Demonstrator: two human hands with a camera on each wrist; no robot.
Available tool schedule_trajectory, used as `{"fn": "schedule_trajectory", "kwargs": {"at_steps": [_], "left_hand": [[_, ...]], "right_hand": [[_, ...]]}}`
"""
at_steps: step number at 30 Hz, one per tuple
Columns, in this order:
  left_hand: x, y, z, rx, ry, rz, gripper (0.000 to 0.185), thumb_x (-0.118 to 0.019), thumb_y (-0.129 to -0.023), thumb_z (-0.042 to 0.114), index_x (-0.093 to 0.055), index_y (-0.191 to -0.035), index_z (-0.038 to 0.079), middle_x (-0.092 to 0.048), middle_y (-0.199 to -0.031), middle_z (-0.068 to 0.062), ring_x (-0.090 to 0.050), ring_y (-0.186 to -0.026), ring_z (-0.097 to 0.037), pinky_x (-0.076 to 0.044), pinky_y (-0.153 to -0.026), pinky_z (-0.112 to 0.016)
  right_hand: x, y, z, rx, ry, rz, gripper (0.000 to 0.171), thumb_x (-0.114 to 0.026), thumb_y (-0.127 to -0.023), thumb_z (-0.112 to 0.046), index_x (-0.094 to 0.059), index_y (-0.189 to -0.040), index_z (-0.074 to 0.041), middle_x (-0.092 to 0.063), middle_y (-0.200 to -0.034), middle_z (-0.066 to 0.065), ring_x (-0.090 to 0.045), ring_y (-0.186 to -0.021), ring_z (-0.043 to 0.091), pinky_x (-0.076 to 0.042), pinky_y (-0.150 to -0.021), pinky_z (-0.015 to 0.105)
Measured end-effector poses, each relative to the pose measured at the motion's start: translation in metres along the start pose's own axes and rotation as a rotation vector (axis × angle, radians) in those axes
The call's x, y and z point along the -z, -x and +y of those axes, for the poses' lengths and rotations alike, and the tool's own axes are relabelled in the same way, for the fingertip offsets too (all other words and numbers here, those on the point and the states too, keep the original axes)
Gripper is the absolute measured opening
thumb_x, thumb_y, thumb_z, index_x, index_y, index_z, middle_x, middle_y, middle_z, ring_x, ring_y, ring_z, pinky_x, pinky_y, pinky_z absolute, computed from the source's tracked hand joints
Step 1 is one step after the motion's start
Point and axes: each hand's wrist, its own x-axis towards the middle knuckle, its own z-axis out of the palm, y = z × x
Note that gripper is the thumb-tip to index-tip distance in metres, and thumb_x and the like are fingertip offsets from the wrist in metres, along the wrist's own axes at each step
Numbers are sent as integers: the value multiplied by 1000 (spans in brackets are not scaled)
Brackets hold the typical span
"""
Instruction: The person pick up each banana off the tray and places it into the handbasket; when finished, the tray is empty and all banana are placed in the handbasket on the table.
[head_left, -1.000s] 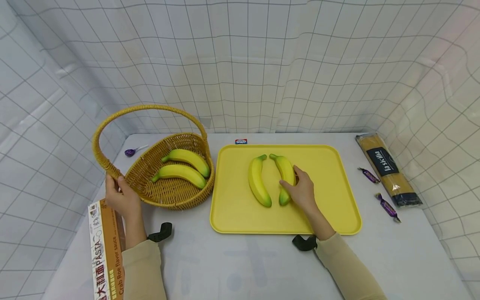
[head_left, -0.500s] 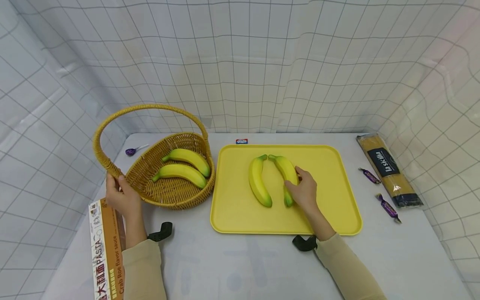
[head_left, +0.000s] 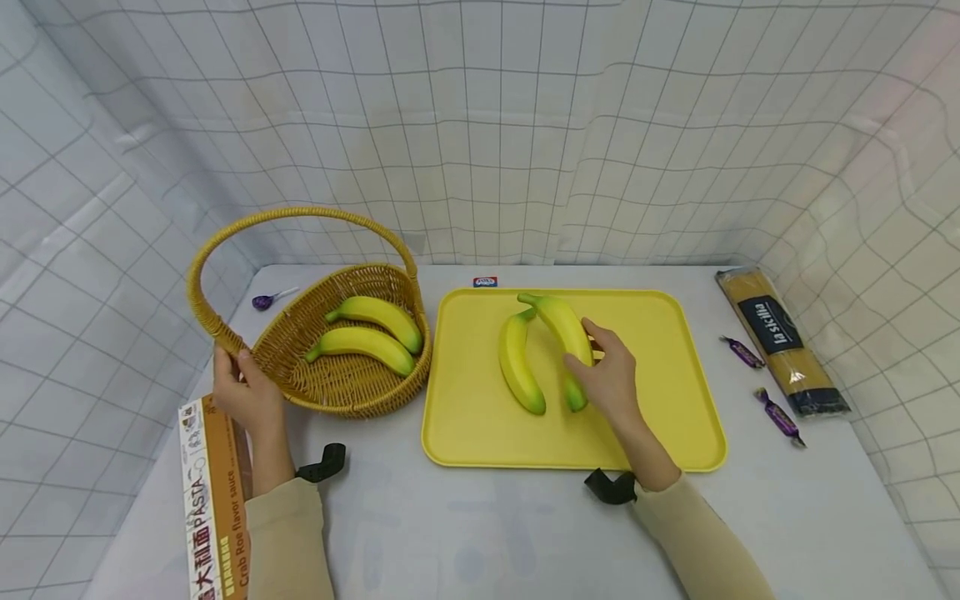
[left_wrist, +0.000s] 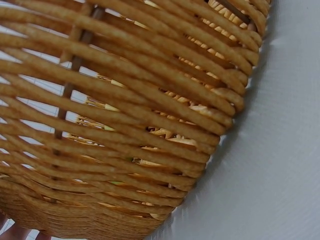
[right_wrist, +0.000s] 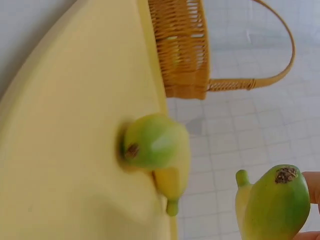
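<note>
My right hand [head_left: 609,377] grips a yellow banana [head_left: 564,337] and holds it lifted off the yellow tray [head_left: 667,433], its stem end raised toward the back. In the right wrist view that banana's green tip [right_wrist: 277,205] hangs at the lower right. A second banana [head_left: 517,362] lies flat on the tray just left of it, seen end-on as a banana tip [right_wrist: 152,145]. My left hand [head_left: 243,392] holds the wicker basket [head_left: 337,387] where its handle meets the rim. Two bananas [head_left: 367,329] lie inside the basket. The left wrist view shows only the basket weave [left_wrist: 125,125].
A pasta box [head_left: 213,500] stands at the front left by my left arm. A spaghetti packet [head_left: 780,337] and two purple candies [head_left: 776,412] lie right of the tray. A purple spoon [head_left: 264,301] lies behind the basket. Grid-patterned cloth walls surround the table.
My right hand closed around the right banana and raised it off the tray, its stem end swinging up and back. The left hand and the basket stayed still.
</note>
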Motion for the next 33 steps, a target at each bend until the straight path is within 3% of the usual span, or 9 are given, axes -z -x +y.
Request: {"fn": "schedule_trajectory", "kwargs": {"at_steps": [7, 17, 24, 33], "left_hand": [[0, -1, 0, -6, 6, 2, 32, -44, -104, 22, -61, -130, 16, -64, -123, -7, -55, -108, -3, -46, -91, -23], [-1, -2, 0, 0, -12, 10, 30, -44, -104, 23, -62, -128, 18, -64, -120, -3, -55, -106, -2, -47, -93, -24], [-2, -2, 1, -7, 2, 15, 31, -45, -103, 21, -62, -128, 13, -65, -117, -4, -55, -104, -2, -46, -90, -22], [-2, -1, 1, -28, 14, 18, 29, -46, -103, 20, -62, -120, 2, -56, -98, 18, -55, -96, -2, -45, -81, -20]], "right_hand": [[-11, 7, -27, 105, -29, -60, 61, -71, -84, -10, -50, -142, -4, -57, -134, 14, -57, -112, 29, -52, -86, 42], [-45, 5, -74, 277, -57, -160, 60, -72, -81, -11, -54, -138, -4, -63, -122, 11, -58, -102, 24, -53, -78, 37], [-74, 0, -106, 363, -92, -254, 60, -70, -82, -11, -53, -139, -5, -60, -130, 9, -58, -101, 19, -53, -77, 29], [-116, -6, -137, 472, -30, -385, 61, -69, -85, -14, -50, -142, -7, -57, -138, 9, -58, -112, 19, -49, -84, 24]]}}
